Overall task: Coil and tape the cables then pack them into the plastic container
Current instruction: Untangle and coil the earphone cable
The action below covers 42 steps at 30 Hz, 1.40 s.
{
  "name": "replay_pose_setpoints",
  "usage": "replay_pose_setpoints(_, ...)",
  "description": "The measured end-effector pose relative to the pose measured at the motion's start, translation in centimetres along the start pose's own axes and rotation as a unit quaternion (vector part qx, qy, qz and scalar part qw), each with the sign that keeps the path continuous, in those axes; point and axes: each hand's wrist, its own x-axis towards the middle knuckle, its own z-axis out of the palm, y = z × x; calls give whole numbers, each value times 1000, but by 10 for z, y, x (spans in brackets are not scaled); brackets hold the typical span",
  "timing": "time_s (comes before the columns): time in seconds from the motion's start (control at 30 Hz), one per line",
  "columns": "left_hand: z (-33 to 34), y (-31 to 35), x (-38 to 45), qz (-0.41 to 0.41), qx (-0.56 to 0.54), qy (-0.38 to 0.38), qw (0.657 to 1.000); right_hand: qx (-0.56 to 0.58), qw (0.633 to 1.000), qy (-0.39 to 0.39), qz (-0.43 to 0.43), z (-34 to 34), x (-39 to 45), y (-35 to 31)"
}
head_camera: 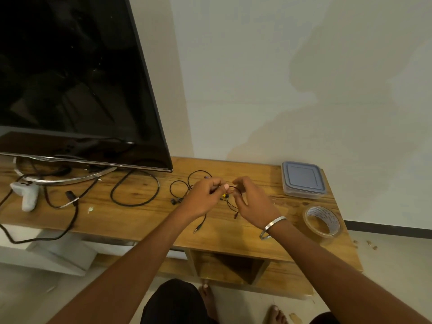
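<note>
Fingers of my left hand (205,195) pinch the thin black earphone cable (180,186); the fingers of my right hand (253,202) curl round a loop of it, just above the wooden TV bench (140,218). I judge this two-handed hold keeps the loop taut for coiling. The cable's jack end (196,228) trails toward the near edge. A thicker black cable (135,190) lies looped to the left. The clear plastic container with blue lid (302,180), still closed, sits far right; the roll of clear tape (322,221) waits near right, within reach.
</note>
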Motion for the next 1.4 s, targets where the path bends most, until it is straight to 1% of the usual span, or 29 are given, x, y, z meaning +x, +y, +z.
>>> replay_pose_setpoints(0.1, 3, 1, 3, 13, 30, -4, 999, 11, 999, -10, -30, -2, 5, -14)
replay_pose_setpoints(0.23, -4, 6, 3, 0, 42, 4, 999, -77, 997, -17, -15, -4, 12, -5)
replay_pose_setpoints(0.33, -10, 1, 1, -9, 44, 9, 999, -103, 994, 26, 20, -9, 11, 8)
replay_pose_setpoints(0.5, -17, -7, 0, -11, 43, 31, 999, -122, 988, 65, 72, -22, 5, 28)
replay_pose_setpoints(0.63, -18, -9, 4, -3, 49, 44, 998, -121, 986, 66, 90, -26, 2, 34)
replay_pose_setpoints(0.73, -14, -7, 6, 6, 48, 39, 998, -59, 994, 61, 73, -21, 1, 29)
replay_pose_setpoints(0.83, -6, 0, 9, 20, 47, 30, 998, -14, 999, 21, 32, -15, 3, 17)
replay_pose_setpoints(0.93, 0, 4, 12, 33, 49, 18, 998, -13, 1000, -7, -27, -9, 8, 0)
replay_pose_setpoints(1.0, 0, 5, 12, 30, 48, 23, 998, -22, 999, -18, -40, -6, 12, -4)
replay_pose_setpoints(1.1, -6, 8, 10, 25, 51, 27, 998, -61, 997, -2, -40, -9, 14, -1)
replay_pose_setpoints(1.27, -15, 5, 5, 13, 60, 24, 998, -94, 995, 39, -4, -22, 9, 14)
replay_pose_setpoints(1.4, -23, -4, 6, 9, 70, 37, 997, -109, 990, 67, 55, -31, 4, 29)
